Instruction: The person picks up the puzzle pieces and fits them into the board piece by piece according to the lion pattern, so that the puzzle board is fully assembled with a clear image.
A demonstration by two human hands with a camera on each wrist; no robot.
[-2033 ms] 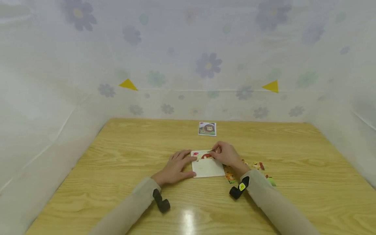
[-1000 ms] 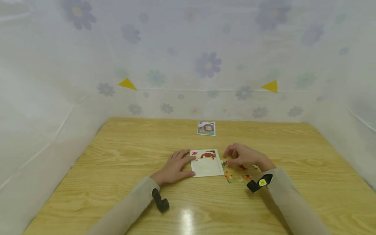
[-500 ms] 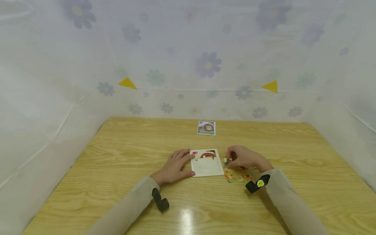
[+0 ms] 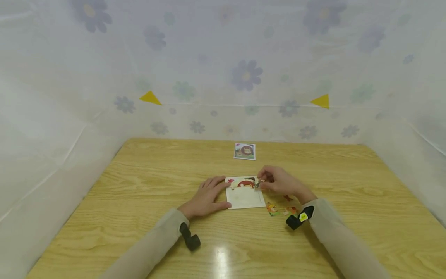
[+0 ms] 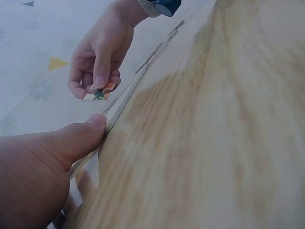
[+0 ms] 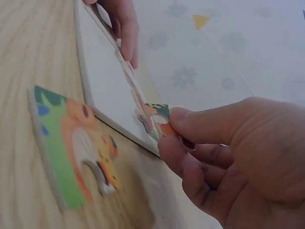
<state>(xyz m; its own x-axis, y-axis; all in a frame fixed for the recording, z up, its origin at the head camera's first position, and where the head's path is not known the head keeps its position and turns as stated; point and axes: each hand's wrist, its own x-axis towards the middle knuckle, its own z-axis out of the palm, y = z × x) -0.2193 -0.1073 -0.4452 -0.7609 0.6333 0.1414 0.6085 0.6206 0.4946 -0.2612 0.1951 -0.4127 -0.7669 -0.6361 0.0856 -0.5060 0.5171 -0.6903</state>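
A white puzzle board [image 4: 244, 199] lies on the table, a row of joined pieces [image 4: 244, 183] with a red-brown shape along its far side. My left hand [image 4: 205, 198] rests against its left edge, fingers extended over the joined row and thumb at the near left corner. Over the board's far right part, my right hand [image 4: 282, 183] pinches a puzzle piece [image 6: 157, 117] between thumb and fingertips. Green and orange show on that piece, which is tilted close to the end of the row. Whether it touches the row I cannot tell.
Loose puzzle pieces [image 4: 271, 209] lie right of the board, partly under my right forearm; a green and orange one [image 6: 71, 148] looms large in the right wrist view. Behind the board lies a lion picture card [image 4: 245, 151]. A flowered sheet [image 4: 216, 69] hangs beyond the wooden table.
My right hand went from the row to the loose pieces, picked up a puzzle piece and carried it left to the board's far right corner. The left hand stays in place.
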